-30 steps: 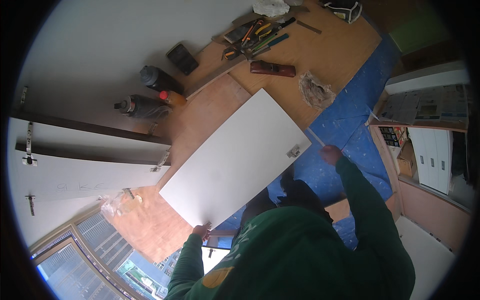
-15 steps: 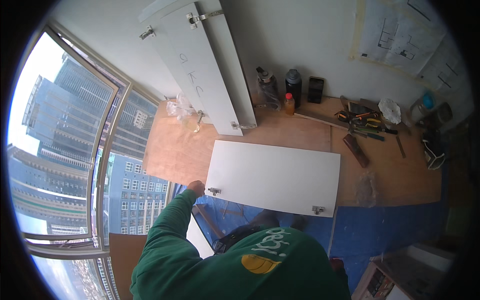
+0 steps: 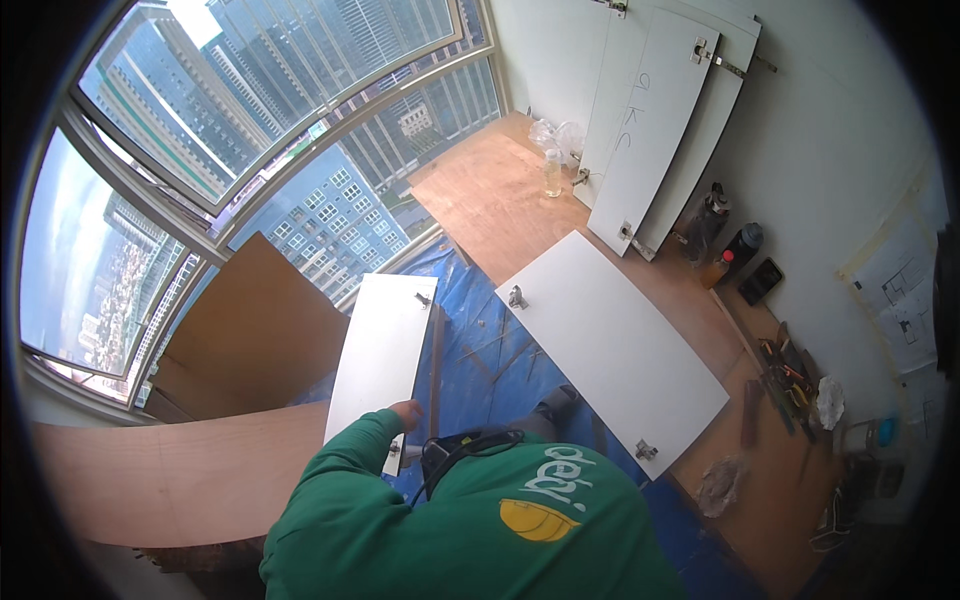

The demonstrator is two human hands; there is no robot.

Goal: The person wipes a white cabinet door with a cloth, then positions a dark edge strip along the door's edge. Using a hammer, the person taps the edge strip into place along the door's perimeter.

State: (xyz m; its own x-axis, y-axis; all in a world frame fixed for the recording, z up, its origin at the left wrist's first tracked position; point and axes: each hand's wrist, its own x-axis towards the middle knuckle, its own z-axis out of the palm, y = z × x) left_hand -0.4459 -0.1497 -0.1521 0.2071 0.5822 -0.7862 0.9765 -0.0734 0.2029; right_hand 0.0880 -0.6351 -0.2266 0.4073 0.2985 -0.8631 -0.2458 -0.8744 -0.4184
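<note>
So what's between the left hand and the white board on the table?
In the head view: a narrow wood piece, then blue sheeting with thin strips.

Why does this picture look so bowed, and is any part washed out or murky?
Head view: the fisheye lens bows straight edges, like those of the lower-left plywood sheet; head view, top left: the sky looks nearly washed out; head view, lower right: the worktop is dim and murky; head view, centre: the left hand, at the leftmost white panel, is fairly clear.
</note>
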